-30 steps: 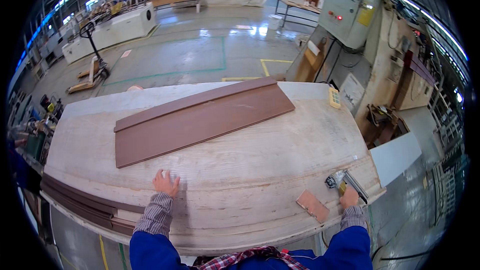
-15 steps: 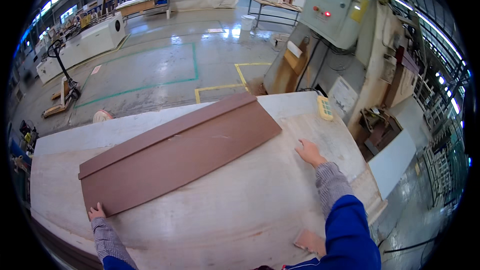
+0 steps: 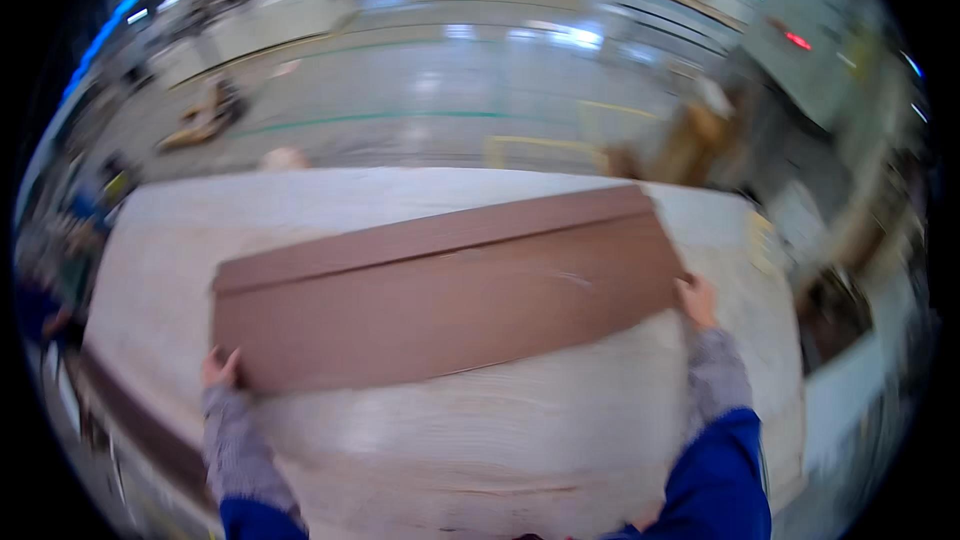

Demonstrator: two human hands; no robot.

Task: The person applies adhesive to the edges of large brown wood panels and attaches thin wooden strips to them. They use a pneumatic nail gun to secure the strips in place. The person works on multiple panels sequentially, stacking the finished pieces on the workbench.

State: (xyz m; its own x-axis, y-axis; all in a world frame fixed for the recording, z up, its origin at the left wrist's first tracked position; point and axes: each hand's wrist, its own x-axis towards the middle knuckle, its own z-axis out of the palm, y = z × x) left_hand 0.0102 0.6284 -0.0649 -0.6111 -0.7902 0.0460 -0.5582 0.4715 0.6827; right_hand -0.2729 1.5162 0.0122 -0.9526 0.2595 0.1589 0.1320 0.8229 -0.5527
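Note:
A long brown panel (image 3: 450, 315) with a raised strip along its far side lies at a slant on a pale worktable (image 3: 500, 440), its right end farther from me. My left hand (image 3: 221, 368) grips its near left corner, thumb on top and the other fingers mostly hidden by the edge. At the opposite end, my right hand (image 3: 697, 300) is closed on the right edge, close to the near corner. Motion blur softens the fingers of both hands.
A yellow handheld control (image 3: 762, 240) rests at the table's right edge. Beyond stands a grey electrical cabinet (image 3: 810, 30) with a red light. A pallet jack (image 3: 205, 115) sits on the floor at the far left, and a pale board (image 3: 850, 400) leans beside the table's right end.
My right hand has gone from open over the table to holding the panel's right edge. The panel now lies less slanted. The view has swung, so the surroundings appear shifted and blurred.

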